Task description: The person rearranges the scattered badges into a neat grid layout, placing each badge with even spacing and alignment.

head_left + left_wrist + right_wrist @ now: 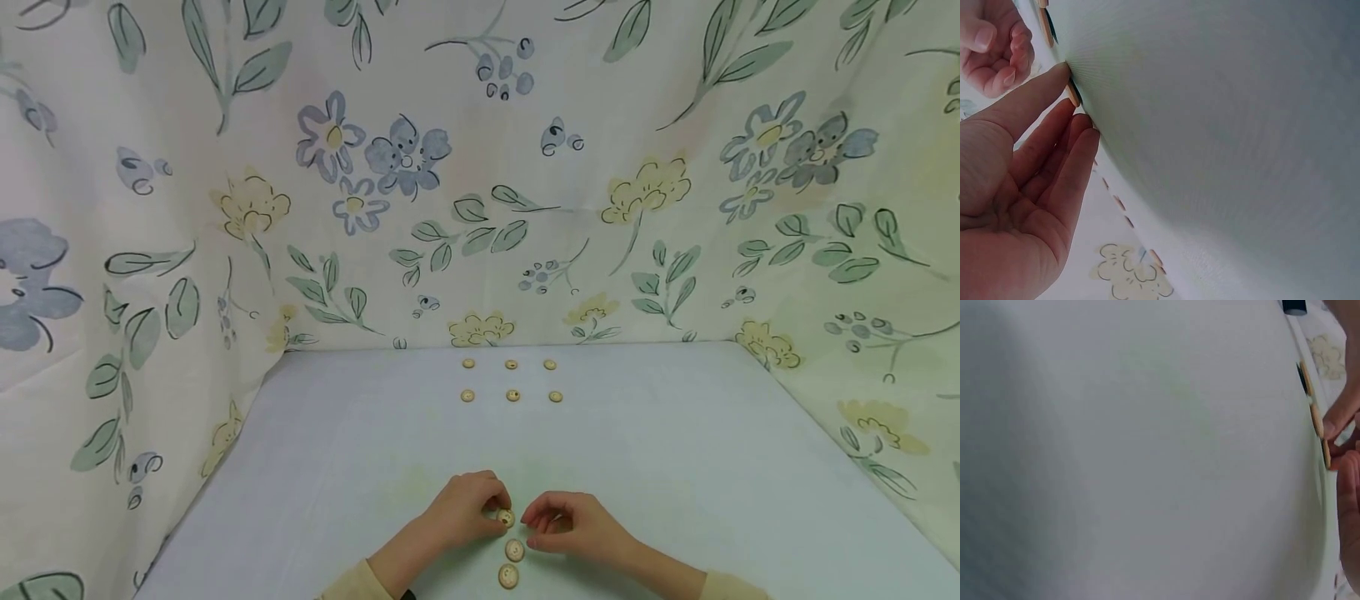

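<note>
Near the front of the table my left hand [467, 510] holds a round, pale wooden disc [506, 518] with dark marks between thumb and fingertips. The left wrist view shows that disc [1074, 92] edge-on at the fingertips, low against the white surface. Just to the right is my right hand [573, 525], its fingers loosely curled with nothing between them. Below the held disc lie two more, a middle disc [514, 550] close to the right thumb and a nearest disc [508, 576]. In the right wrist view only part of my right hand [1349, 512] shows, at the right edge.
Toward the back of the white table [337, 450] are two rows of similar discs, the back row around a middle disc [512, 365] and the front row around another [513, 396]. A floral cloth [480, 275] hangs behind the table and along both sides.
</note>
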`<action>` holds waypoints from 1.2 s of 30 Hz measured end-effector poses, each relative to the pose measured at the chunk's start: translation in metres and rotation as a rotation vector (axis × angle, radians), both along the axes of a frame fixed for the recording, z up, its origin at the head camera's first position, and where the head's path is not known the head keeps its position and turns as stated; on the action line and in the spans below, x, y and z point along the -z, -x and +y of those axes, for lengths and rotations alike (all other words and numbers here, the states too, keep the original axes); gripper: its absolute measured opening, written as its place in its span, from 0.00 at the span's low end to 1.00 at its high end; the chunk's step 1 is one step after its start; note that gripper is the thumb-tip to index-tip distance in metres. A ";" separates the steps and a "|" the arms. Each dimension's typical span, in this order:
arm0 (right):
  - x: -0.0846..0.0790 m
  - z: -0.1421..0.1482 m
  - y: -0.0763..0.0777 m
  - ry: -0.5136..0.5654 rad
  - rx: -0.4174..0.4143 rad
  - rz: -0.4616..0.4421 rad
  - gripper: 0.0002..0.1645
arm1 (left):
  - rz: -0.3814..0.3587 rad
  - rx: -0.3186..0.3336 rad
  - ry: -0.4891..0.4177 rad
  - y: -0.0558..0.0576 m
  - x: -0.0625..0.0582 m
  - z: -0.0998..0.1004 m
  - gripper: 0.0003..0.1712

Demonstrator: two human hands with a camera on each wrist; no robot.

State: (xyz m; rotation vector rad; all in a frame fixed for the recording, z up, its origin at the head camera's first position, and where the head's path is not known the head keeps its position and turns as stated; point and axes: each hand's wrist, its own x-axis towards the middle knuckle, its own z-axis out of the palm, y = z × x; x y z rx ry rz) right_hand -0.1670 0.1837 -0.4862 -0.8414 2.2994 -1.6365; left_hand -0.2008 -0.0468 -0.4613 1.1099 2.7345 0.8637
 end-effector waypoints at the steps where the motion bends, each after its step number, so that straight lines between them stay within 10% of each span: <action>1: 0.000 -0.001 -0.002 -0.005 -0.009 0.017 0.12 | -0.001 -0.002 0.002 0.000 0.000 0.000 0.10; 22: 0.003 -0.009 -0.004 -0.135 -0.184 0.365 0.16 | 0.003 0.004 0.000 0.000 -0.001 0.000 0.09; 36: 0.007 -0.015 -0.001 -0.144 -0.151 0.401 0.13 | 0.006 0.009 -0.002 0.000 -0.001 -0.001 0.10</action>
